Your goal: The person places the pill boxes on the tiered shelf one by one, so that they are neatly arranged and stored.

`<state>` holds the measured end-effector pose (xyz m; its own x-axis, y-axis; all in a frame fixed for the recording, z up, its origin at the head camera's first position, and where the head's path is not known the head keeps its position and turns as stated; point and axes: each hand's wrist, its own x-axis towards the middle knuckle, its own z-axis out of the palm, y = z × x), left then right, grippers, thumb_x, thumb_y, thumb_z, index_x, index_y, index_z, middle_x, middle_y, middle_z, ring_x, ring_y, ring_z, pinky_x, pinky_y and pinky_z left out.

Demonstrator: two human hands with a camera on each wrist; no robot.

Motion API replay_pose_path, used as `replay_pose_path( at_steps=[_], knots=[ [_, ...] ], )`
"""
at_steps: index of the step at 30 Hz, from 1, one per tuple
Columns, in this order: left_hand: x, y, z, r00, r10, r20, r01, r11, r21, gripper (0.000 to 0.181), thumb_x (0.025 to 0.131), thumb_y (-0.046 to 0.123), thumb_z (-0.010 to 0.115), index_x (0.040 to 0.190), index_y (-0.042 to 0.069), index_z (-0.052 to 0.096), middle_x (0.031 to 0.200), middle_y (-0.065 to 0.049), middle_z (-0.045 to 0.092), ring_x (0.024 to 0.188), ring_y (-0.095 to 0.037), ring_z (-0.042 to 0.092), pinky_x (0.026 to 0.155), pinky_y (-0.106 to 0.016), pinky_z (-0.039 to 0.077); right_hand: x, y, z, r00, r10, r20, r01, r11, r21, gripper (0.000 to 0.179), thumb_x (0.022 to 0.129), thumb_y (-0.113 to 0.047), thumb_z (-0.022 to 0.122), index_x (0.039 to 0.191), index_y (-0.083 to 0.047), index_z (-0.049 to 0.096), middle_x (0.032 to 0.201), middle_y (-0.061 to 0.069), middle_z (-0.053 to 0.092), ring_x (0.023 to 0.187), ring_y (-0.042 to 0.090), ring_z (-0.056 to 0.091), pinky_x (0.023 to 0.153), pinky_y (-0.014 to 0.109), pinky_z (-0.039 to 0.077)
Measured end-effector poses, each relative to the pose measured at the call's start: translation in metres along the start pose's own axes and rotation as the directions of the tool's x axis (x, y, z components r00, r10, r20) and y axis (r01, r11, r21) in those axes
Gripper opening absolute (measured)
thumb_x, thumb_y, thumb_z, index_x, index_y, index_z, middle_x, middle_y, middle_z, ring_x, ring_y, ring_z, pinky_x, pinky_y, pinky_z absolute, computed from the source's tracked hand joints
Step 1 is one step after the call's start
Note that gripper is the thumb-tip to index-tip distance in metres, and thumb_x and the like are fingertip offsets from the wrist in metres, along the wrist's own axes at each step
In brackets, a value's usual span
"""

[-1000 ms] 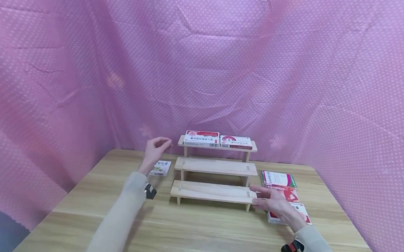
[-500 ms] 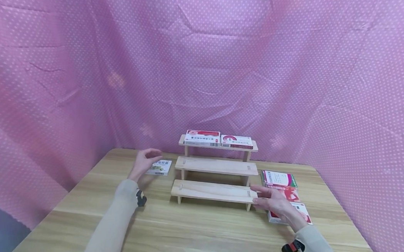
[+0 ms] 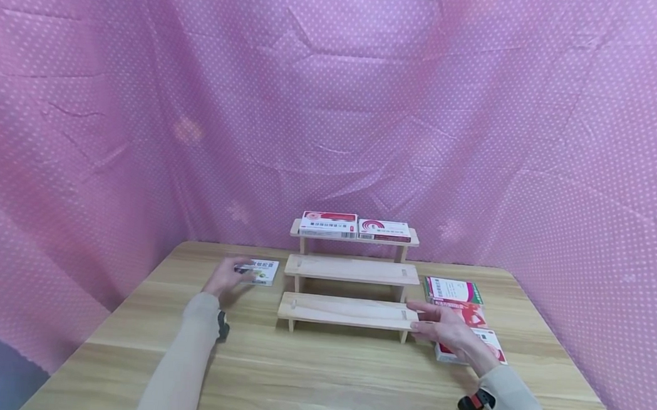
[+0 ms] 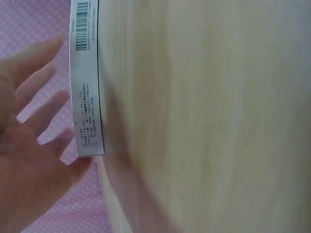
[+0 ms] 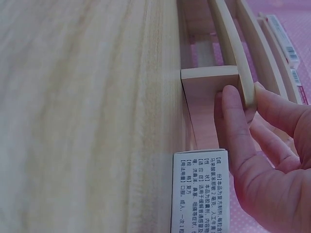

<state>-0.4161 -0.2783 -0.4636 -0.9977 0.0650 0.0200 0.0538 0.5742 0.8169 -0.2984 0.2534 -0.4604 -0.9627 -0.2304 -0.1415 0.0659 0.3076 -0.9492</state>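
My left hand [image 3: 227, 276] is at the left end of a flat white medicine box [image 3: 265, 272] lying on the table. In the left wrist view its fingers [image 4: 36, 77] are spread and reach along the far side of the box [image 4: 86, 97]. My right hand [image 3: 446, 331] pinches the right end of the lowest step of a three-step wooden display stand [image 3: 350, 312]. In the right wrist view, its thumb is over the step [image 5: 238, 53] and a finger lies beneath. Two medicine boxes, one [image 3: 328, 225] beside another [image 3: 384, 230], sit on the top step.
Right of the stand lie a green-and-white medicine box [image 3: 454, 291], a red one [image 3: 467, 315] and a white-and-red one [image 3: 489, 345], the last partly behind my right hand. A pink dotted curtain [image 3: 334, 117] hangs behind the table [image 3: 318, 380].
My left hand has moved left and down from beside the stand to the white medicine box. The right hand keeps its grip on the lowest step; the boxes have not moved.
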Motion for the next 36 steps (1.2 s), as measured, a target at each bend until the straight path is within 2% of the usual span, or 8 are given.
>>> replay_pose_path(
  at_steps=[3, 8, 13, 19, 22, 26, 32, 36],
  knots=[
    [0.0, 0.0, 0.0, 0.999, -0.023, 0.027, 0.023, 0.999, 0.024, 0.062, 0.082, 0.012, 0.075, 0.14, 0.004, 0.051, 0.146, -0.026, 0.042, 0.124, -0.041, 0.049, 0.112, -0.06, 0.035, 0.0, 0.0, 0.0, 1.0, 0.004, -0.002, -0.004, 1.0, 0.007, 0.061, 0.085, -0.016, 0.076, 0.141, -0.009, 0.052, 0.136, 0.022, 0.053, 0.108, 0.021, 0.06, 0.089, 0.038, 0.059],
    [0.0, -0.001, -0.001, 0.999, -0.024, 0.044, 0.021, 0.997, 0.068, 0.06, 0.082, 0.013, 0.075, 0.137, 0.004, 0.054, 0.142, -0.027, 0.047, 0.117, -0.039, 0.054, 0.108, -0.059, 0.038, 0.001, 0.0, -0.001, 1.0, 0.009, 0.012, -0.01, 1.0, 0.029, 0.062, 0.085, -0.017, 0.076, 0.142, -0.009, 0.052, 0.137, 0.022, 0.05, 0.104, 0.021, 0.061, 0.089, 0.04, 0.059],
    [0.001, 0.0, -0.002, 0.999, -0.014, 0.032, 0.01, 0.994, 0.111, 0.056, 0.079, 0.012, 0.078, 0.131, 0.004, 0.06, 0.129, -0.023, 0.059, 0.108, -0.033, 0.058, 0.104, -0.054, 0.044, 0.001, -0.001, -0.001, 1.0, 0.009, 0.026, -0.011, 0.998, 0.057, 0.063, 0.085, -0.014, 0.075, 0.143, -0.007, 0.05, 0.138, 0.025, 0.048, 0.103, 0.021, 0.062, 0.091, 0.041, 0.059],
    [0.002, 0.0, -0.002, 1.0, 0.028, -0.002, -0.027, 0.981, 0.192, 0.048, 0.076, 0.013, 0.081, 0.122, 0.006, 0.067, 0.135, -0.023, 0.055, 0.116, -0.039, 0.053, 0.106, -0.058, 0.04, 0.0, -0.003, -0.001, 1.0, 0.019, 0.009, -0.019, 0.999, 0.041, 0.063, 0.084, -0.015, 0.076, 0.142, -0.008, 0.052, 0.137, 0.023, 0.049, 0.104, 0.02, 0.061, 0.09, 0.039, 0.059],
    [0.003, 0.0, -0.001, 1.0, 0.005, 0.007, -0.007, 0.984, 0.177, 0.047, 0.076, 0.012, 0.08, 0.12, 0.007, 0.066, 0.135, -0.023, 0.053, 0.118, -0.04, 0.051, 0.108, -0.059, 0.037, 0.0, -0.002, -0.001, 1.0, 0.017, 0.019, -0.018, 0.999, 0.048, 0.063, 0.085, -0.015, 0.076, 0.142, -0.007, 0.051, 0.137, 0.024, 0.049, 0.103, 0.02, 0.061, 0.09, 0.039, 0.059],
    [0.001, 0.002, 0.0, 0.999, -0.034, 0.024, 0.03, 0.991, 0.132, 0.047, 0.075, 0.009, 0.079, 0.12, 0.007, 0.063, 0.129, -0.024, 0.056, 0.113, -0.039, 0.052, 0.105, -0.06, 0.038, 0.0, -0.002, -0.001, 1.0, 0.011, 0.021, -0.012, 0.999, 0.047, 0.063, 0.085, -0.015, 0.075, 0.142, -0.007, 0.051, 0.136, 0.024, 0.049, 0.103, 0.02, 0.061, 0.09, 0.04, 0.059],
    [-0.004, 0.004, -0.002, 0.999, -0.036, 0.041, 0.032, 0.995, 0.091, 0.048, 0.073, 0.004, 0.079, 0.116, 0.004, 0.059, 0.126, -0.026, 0.056, 0.108, -0.038, 0.055, 0.097, -0.055, 0.045, 0.0, -0.002, -0.001, 1.0, 0.006, 0.013, -0.006, 0.999, 0.043, 0.061, 0.085, -0.015, 0.075, 0.142, -0.008, 0.052, 0.136, 0.022, 0.05, 0.103, 0.021, 0.061, 0.089, 0.041, 0.059],
    [-0.007, 0.003, -0.002, 0.999, -0.016, 0.047, 0.009, 0.991, 0.136, 0.057, 0.07, 0.011, 0.084, 0.12, 0.005, 0.058, 0.127, -0.024, 0.056, 0.11, -0.036, 0.054, 0.099, -0.054, 0.043, 0.0, -0.002, -0.002, 1.0, 0.0, 0.021, -0.001, 0.999, 0.043, 0.061, 0.086, -0.014, 0.075, 0.142, -0.008, 0.051, 0.135, 0.023, 0.05, 0.102, 0.021, 0.061, 0.09, 0.041, 0.059]
  ],
)
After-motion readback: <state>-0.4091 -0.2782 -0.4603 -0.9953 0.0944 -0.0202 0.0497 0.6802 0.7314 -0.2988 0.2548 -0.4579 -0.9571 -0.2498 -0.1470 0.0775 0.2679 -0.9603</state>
